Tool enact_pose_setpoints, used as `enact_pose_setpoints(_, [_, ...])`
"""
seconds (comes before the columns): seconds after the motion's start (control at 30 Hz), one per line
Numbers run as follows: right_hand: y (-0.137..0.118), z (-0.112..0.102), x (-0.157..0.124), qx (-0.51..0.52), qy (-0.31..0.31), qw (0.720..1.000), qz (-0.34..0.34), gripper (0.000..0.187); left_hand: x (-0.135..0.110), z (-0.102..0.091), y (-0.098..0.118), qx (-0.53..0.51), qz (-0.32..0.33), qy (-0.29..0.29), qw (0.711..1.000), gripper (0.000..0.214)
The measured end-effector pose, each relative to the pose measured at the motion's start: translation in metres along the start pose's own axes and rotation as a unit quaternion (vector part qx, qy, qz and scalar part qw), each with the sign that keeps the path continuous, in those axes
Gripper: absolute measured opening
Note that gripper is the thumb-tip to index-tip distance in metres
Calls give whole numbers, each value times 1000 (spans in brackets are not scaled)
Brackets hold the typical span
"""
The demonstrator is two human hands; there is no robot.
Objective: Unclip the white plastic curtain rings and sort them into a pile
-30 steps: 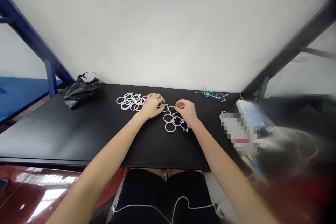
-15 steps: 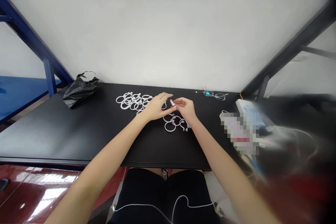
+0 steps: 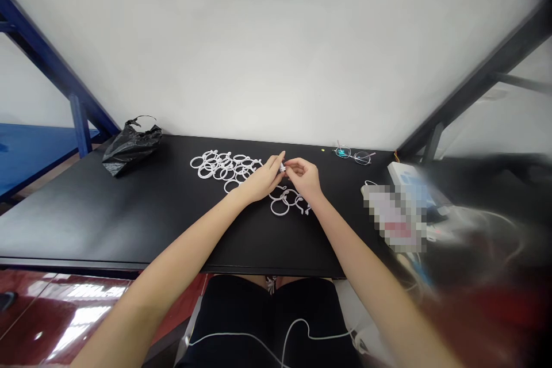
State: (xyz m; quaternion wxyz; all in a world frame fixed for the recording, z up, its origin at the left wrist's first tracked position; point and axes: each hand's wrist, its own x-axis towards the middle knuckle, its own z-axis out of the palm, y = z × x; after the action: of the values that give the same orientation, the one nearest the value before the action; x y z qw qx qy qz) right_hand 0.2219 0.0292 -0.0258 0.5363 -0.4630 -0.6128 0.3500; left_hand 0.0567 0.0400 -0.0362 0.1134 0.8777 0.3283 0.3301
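Observation:
White plastic rings with small lugs, like curtain rings, lie on the black table. A pile of several rings (image 3: 214, 171) spreads beside and behind my left hand (image 3: 262, 180). In front of my right hand (image 3: 303, 175) is a smaller group of rings (image 3: 280, 207), some with open gaps. My hands meet over the table with a small white plastic piece (image 3: 282, 167) between their fingertips. The right thumb and fingers pinch it, and the left fingers close on its other side. Fingers hide most of it, so its full shape does not show.
A crumpled black plastic bag (image 3: 133, 146) sits at the left back. Eyeglasses (image 3: 354, 154) lie near the wall. At the right are a white and blue box (image 3: 409, 181) and a pixelated item (image 3: 394, 218). A white cable (image 3: 241, 336) crosses my lap.
My left fingers, spread half a second ago, have come together against the small white piece. The right hand still pinches it in nearly the same spot.

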Motion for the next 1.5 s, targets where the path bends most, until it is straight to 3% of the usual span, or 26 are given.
enact_pose_setpoints(0.23, [-7,5,-9,-115,-34,976,-179,15,-1,1,-13,-9,13,6,1000,61])
enact_pose_setpoints(0.4, [-4,2,-6,-122,-16,966,-226,14,0,1,-10,-25,19,16,999,60])
enact_pose_setpoints(0.6, [-6,-1,-6,-104,-13,982,-154,16,1,-6,0,-65,-14,22,998,53])
enact_pose_setpoints(0.8, [-4,2,-5,23,-45,998,-47,26,6,-11,5,-55,-59,48,996,15])
enact_pose_setpoints(1.1, [-12,4,-4,76,-70,994,-21,32,7,-11,7,-91,-105,13,990,31])
enact_pose_setpoints(1.3, [-10,4,-5,71,-76,994,-29,27,9,-14,5,-142,-170,2,975,26])
enact_pose_setpoints(1.5, [-6,5,-6,33,-99,994,-16,30,10,-14,1,-119,-176,-12,977,26])
